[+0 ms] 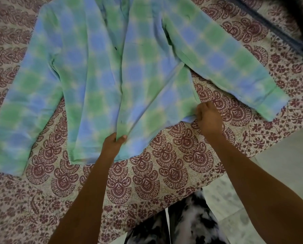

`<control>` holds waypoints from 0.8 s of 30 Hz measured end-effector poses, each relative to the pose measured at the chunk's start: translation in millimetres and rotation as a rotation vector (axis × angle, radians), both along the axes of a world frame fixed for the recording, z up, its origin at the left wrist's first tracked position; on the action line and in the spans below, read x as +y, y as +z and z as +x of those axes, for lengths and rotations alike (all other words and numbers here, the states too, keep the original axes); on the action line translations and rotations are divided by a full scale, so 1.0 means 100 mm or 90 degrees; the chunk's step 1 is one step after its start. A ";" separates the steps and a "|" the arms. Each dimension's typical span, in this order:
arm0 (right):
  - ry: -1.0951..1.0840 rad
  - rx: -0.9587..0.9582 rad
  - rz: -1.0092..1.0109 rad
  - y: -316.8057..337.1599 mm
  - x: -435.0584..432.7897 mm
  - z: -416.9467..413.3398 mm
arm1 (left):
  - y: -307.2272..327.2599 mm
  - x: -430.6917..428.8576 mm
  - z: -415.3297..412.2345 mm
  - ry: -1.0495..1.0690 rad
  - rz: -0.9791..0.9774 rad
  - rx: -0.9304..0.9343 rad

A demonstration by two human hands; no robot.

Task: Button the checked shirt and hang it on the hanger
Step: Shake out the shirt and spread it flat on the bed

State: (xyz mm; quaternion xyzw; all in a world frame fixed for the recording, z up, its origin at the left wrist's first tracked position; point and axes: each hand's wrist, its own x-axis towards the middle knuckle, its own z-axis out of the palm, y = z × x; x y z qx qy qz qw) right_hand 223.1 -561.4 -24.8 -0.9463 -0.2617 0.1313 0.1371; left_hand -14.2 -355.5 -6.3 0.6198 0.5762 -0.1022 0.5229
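The checked shirt (101,71), in blue and green squares, lies spread front-up on the bed with both sleeves stretched out to the sides. Its front opening runs down the middle and a small dark button shows on the placket. My left hand (112,143) pinches the bottom hem at the centre front edge. My right hand (208,118) grips the hem at the shirt's lower right corner. No hanger is in view.
A bedsheet (164,173) with a maroon paisley print covers the bed. A dark blue cloth (277,27) lies at the far right corner. Pale floor tiles (279,164) show on the right past the bed's edge, and my patterned trousers (182,226) are below.
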 end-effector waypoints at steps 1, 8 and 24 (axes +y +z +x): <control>0.040 -0.016 -0.017 -0.01 0.01 0.00 | -0.01 -0.01 0.00 -0.002 -0.002 0.002; 0.000 0.010 -0.057 -0.06 0.22 0.03 | -0.07 0.04 0.03 -0.038 -0.004 0.017; -0.578 0.241 0.199 -0.11 0.18 -0.07 | -0.18 -0.15 0.11 -0.181 0.113 0.136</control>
